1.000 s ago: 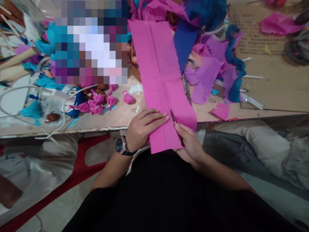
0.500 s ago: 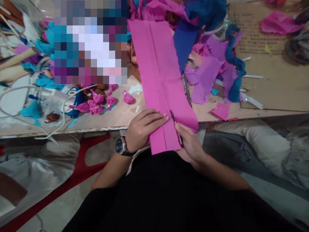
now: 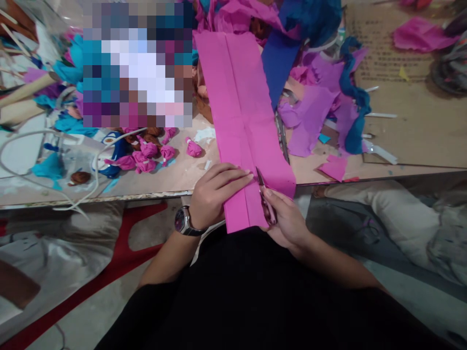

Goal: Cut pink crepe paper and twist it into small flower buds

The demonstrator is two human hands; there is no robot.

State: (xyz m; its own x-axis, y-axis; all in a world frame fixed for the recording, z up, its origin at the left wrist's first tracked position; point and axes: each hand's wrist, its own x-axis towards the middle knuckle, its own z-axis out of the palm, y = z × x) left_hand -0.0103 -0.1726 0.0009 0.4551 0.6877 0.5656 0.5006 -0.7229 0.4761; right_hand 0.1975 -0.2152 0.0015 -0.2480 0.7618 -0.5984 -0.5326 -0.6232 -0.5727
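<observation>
As scissors (image 3: 260, 180) point forward, pink paper (image 3: 245, 104) stretches likewise.

The printed lines (image 3: 394, 62) on the cardboard (image 3: 419, 131) seem unreadably blurred.

Soft, muted light covers the bench (image 3: 182, 172), while the floor (image 3: 83, 318) beneath lies dimmer. A black shirt (image 3: 237, 291) shows as near-featureless darkness. Coarse pixel blocks (image 3: 137, 64) mask part of the upper left.
</observation>
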